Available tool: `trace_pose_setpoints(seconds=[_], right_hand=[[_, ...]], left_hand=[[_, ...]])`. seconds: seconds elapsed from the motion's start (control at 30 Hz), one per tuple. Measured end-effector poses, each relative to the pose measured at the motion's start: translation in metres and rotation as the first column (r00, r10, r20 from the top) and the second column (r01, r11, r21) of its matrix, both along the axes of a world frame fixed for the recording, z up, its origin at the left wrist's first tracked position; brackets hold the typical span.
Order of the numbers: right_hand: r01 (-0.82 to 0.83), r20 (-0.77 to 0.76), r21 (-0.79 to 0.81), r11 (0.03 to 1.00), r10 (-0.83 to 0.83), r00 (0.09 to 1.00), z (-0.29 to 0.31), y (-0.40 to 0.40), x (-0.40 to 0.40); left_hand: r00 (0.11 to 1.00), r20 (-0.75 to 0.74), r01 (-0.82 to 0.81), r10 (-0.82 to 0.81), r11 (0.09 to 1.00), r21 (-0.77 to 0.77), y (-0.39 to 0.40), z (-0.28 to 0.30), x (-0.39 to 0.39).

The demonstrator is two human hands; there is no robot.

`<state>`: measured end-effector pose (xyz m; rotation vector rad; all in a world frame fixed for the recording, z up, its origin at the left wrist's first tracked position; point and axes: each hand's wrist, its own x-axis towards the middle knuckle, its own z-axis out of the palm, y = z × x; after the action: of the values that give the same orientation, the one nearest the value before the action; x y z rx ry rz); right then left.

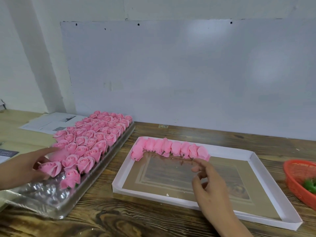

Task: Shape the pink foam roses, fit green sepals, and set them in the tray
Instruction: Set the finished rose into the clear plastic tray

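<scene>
two trays on the wooden table point(153, 219): clear plastic tray point(51, 200) at left packed with upright pink roses point(95, 134), white cardboard tray point(253, 218) in the middle with one row of roses point(171, 147) lying on their sides along its far edge. red basket point(297, 175) at right edge holds green sepals point(310, 185). left hand point(22, 168) grips a single rose point(50, 168) at the near end of the plastic tray. right hand point(210, 182) hovers over the white tray just beside the row, fingers loose, holding nothing.
</scene>
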<state>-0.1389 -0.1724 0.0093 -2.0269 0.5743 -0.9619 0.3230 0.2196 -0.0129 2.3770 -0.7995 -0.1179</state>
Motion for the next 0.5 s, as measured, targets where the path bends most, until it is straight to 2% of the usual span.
trace_pose_setpoints(seconds=[0.3, 0.37, 0.43, 0.5], right_hand=[[-0.002, -0.003, -0.004, 1.0, 0.002, 1.0, 0.0, 0.0, 0.0], [-0.007, -0.002, 0.005, 1.0, 0.007, 1.0, -0.001, 0.0, 0.0], [-0.012, 0.0, 0.007, 1.0, 0.012, 1.0, 0.0, 0.0, 0.0], [-0.015, 0.003, 0.001, 1.0, 0.015, 1.0, 0.001, 0.0, 0.0]], left_hand=[[0.997, -0.019, -0.069, 0.071, 0.995, 0.07, -0.006, 0.015, -0.031], [0.995, 0.051, -0.088, 0.081, 0.985, 0.148, -0.009, 0.029, -0.046], [0.984, 0.11, -0.152, 0.137, 0.979, 0.135, -0.012, 0.051, -0.067], [0.984, 0.109, -0.145, 0.141, 0.989, 0.028, -0.023, 0.076, -0.098]])
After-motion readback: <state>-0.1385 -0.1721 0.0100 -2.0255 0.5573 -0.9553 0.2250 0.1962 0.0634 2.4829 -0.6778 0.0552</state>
